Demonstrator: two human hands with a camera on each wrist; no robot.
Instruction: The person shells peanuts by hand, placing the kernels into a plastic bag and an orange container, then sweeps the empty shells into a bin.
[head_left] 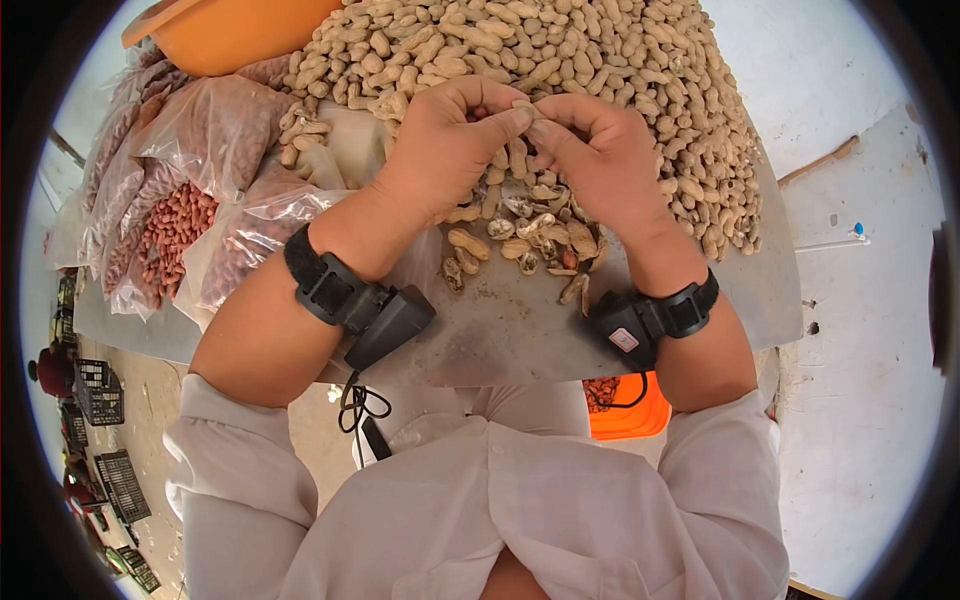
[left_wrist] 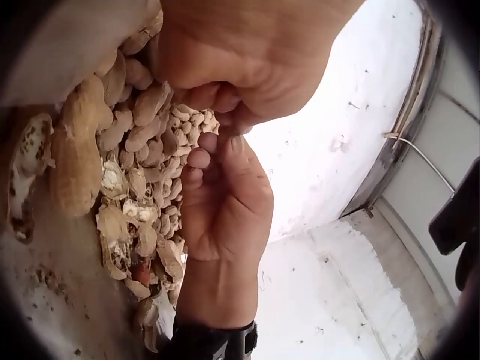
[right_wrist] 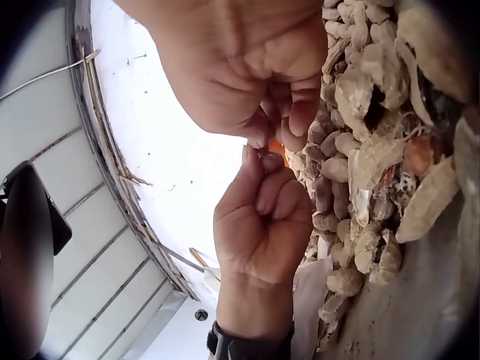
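Over the near edge of the peanut pile (head_left: 610,55), my two hands meet fingertip to fingertip. The left hand (head_left: 440,145) pinches one side of a peanut (head_left: 527,113) between thumb and fingers, and reddish kernels (head_left: 479,113) show within its curled fingers. From the other side the right hand (head_left: 605,155) pinches the same peanut. Fingertips cover most of it in both wrist views, where the right hand (left_wrist: 229,202) and the left hand (right_wrist: 262,217) face each other. Below them lie cracked peanut shells (head_left: 545,232) and a few whole peanuts (head_left: 468,243).
Clear plastic bags (head_left: 210,130) of red kernels (head_left: 178,225) stand at the left, beside an orange basin (head_left: 230,35). Under the metal table's (head_left: 480,340) front edge sits an orange container (head_left: 645,415) with kernels. Black crates (head_left: 122,485) are on the floor at far left.
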